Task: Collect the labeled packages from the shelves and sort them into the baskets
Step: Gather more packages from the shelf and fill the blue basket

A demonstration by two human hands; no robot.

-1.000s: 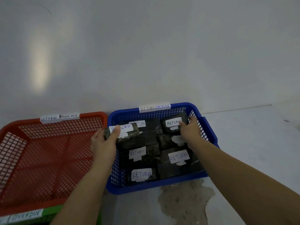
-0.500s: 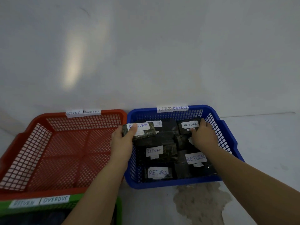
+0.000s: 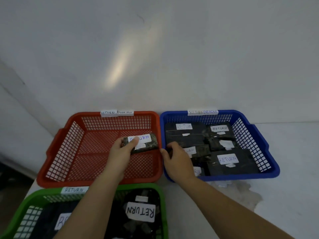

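The left hand (image 3: 120, 149) pinches a dark package (image 3: 143, 143) labelled RETURN by its left end, thumb on the label, holding it over the red basket (image 3: 57, 152) toward that basket's 3 o'clock side. The right hand (image 3: 176, 159) curls over the blue basket's (image 3: 269, 161) left rim at 9 o'clock, fingers apparently closed on a dark package edge there, though this cannot be told for certain. To finish well, the person should lower the package flat, label up, onto the red mesh before releasing. A green basket (image 3: 34, 199) sits at 6 o'clock.
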